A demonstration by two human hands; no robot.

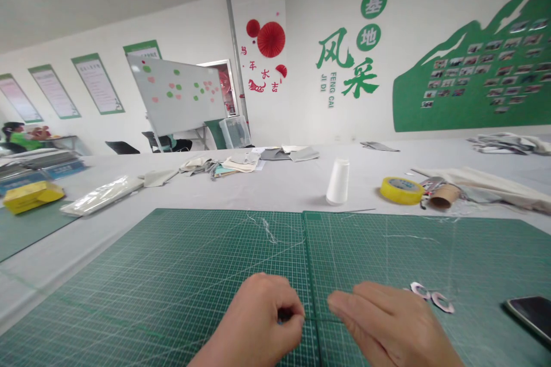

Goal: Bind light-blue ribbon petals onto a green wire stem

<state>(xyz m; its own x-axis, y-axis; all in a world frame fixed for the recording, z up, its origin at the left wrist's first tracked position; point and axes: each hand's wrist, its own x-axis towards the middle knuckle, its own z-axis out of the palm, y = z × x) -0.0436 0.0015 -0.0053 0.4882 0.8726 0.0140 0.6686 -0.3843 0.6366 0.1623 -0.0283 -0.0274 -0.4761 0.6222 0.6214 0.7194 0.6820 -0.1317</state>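
Noted: left hand (253,321) curled, pinching a small dark item (284,315), axis indeterminate; right hand (387,321) beside it, fingers pressed together, over a green cutting mat (172,281).

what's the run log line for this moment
left hand: pinching small dark item | right hand: fingers together, any held item unclear | surface: green cutting mat | nearby: two small rings, phone | beyond: white thread cone, yellow tape roll

**Thread cone, tape and fabric scraps on the counter**

A white thread cone (337,182) stands on the grey counter (275,192), near a yellow tape roll (402,190) and a cardboard tube (444,195). Fabric scraps (219,166) lie beyond. A smartphone (530,316) sits at right. Far back, a whiteboard (176,94) carries paper dots, and a person in green (23,139) sits at left.
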